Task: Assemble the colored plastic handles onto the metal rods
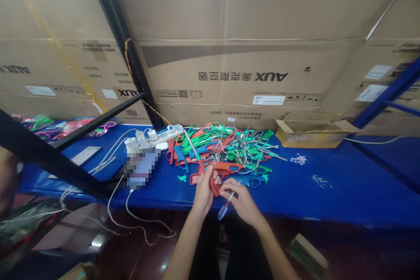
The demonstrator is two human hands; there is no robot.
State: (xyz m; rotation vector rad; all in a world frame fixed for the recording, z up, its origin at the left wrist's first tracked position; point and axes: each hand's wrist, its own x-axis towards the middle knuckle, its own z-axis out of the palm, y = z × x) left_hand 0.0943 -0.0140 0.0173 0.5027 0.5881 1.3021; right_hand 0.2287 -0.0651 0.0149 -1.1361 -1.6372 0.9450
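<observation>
My left hand (203,192) is closed around a red long-necked lighter (215,190), its metal tube pointing up and away over the pile. Held in my right hand (242,200) is a screwdriver (223,211) with a clear, dark-striped handle hanging below the fingers. The right fingertips are at the lower end of the lighter's handle; whether they also pinch a small part cannot be made out. Just beyond both hands lies a heap of lighter parts (234,151): red, green and blue shells, metal tubes and thin wires. A blue lighter shell (251,181) lies close to my right hand.
Right of the heap stands an open cardboard box (311,141). Small white pieces (298,159) lie on the blue tabletop (354,197). A power strip (164,136), cables and a phone (80,157) are at left. Black rack posts (114,22) and large cartons rise behind. Another person's arm (7,179) shows far left.
</observation>
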